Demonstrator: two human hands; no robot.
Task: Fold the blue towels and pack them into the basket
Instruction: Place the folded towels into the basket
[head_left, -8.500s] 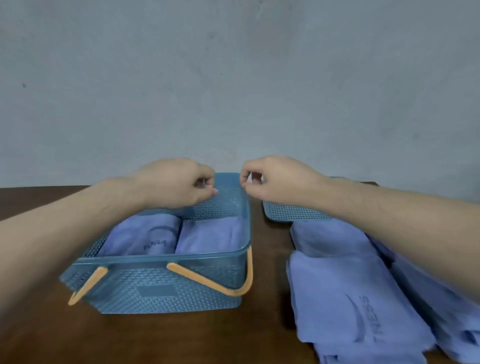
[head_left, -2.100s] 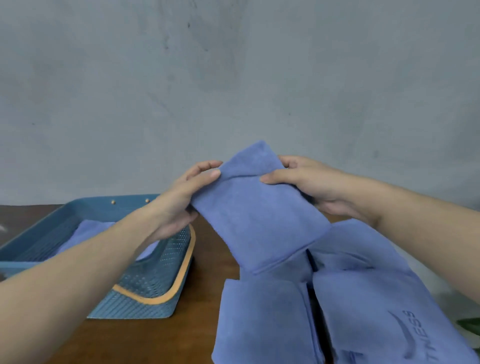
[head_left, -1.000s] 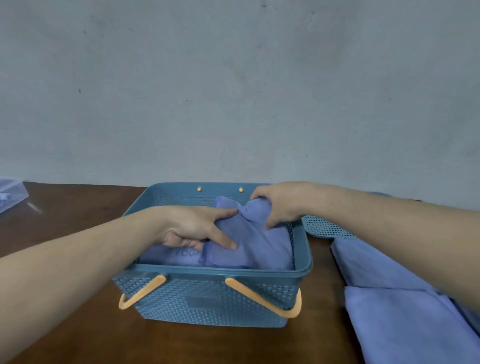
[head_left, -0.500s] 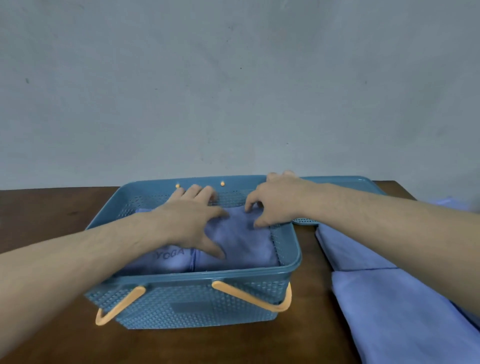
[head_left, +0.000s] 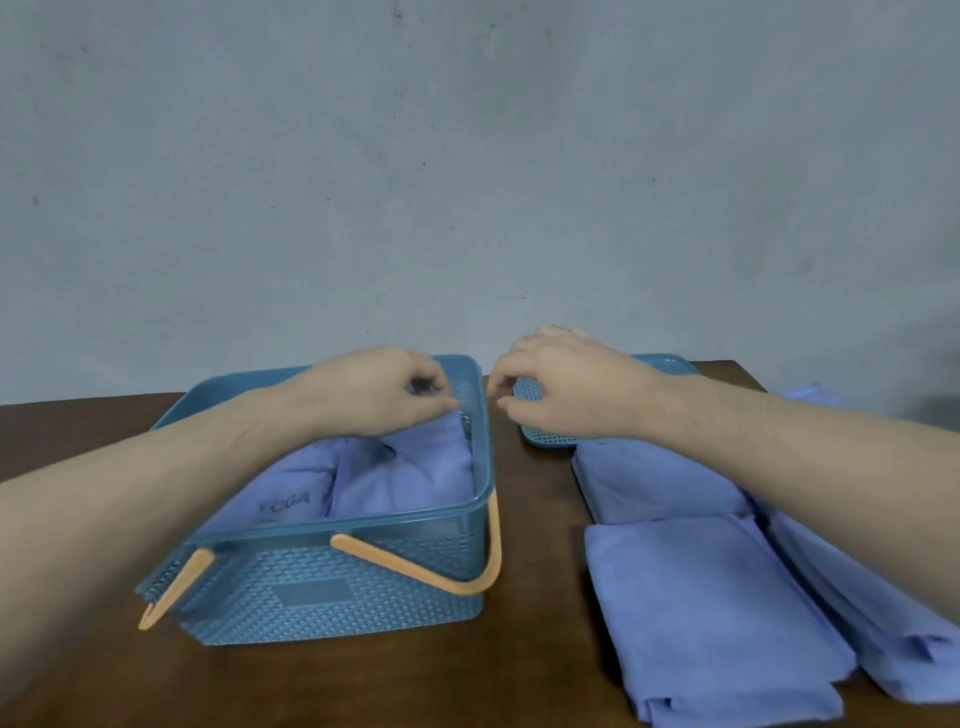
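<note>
Wall (head_left: 467, 182): grey-blue, scuffed, rising behind the far edge of the tabletop.
Tabletop (head_left: 540, 649): dark brown wood; carries the basket and everything else listed here.
Basket (head_left: 332, 597): blue perforated plastic, rectangular, standing upright on the tabletop; taken as the landmark for the lines below.
Unpacked blue towels (head_left: 711, 613): folded flat on the tabletop to the right of the basket, apart from it with bare wood between; several pieces laid side by side and overlapping, the rightmost running off toward the frame edge.
Packed blue towels (head_left: 410, 483): inside the basket, two folded pieces side by side below the rim; the left one shows the printed word "YOGA", the right one is slightly rumpled at its far end.
Lid (head_left: 545, 415): blue perforated plastic panel lying flat just right of the basket's far right corner, partly covered by the right hand and by the far end of the towels outside.
Handles (head_left: 447, 579): orange, hanging down against the basket's near wall; one loop at the near right corner, one end at the near left.
Left hand (head_left: 379, 395): over the far right part of the basket, above the packed towels; fingers curled in, thumb to fingertips; whether it grips cloth, cannot tell.
Right hand (head_left: 561, 389): just beyond the basket's far right corner, above the lid; fingers curled inward, holding nothing visible.
</note>
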